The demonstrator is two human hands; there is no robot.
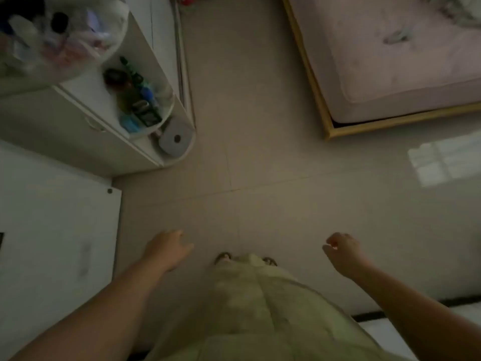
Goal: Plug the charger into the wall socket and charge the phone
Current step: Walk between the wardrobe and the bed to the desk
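Note:
I look straight down at a beige tiled floor (260,165) in a dim room. No charger, phone or wall socket shows in the head view. My left hand (166,250) hangs over the floor with its fingers loosely apart and nothing in it. My right hand (343,247) hovers at the same height, its fingers curled in, and I see nothing held in it. My feet in sandals (223,257) stand between the two hands.
A white rounded shelf unit (145,149) with bottles and small items stands at the left, a grey round device (175,139) on its lowest tier. A white cabinet top (57,230) lies lower left. A bed with a pink sheet (390,61) and wooden frame fills the upper right.

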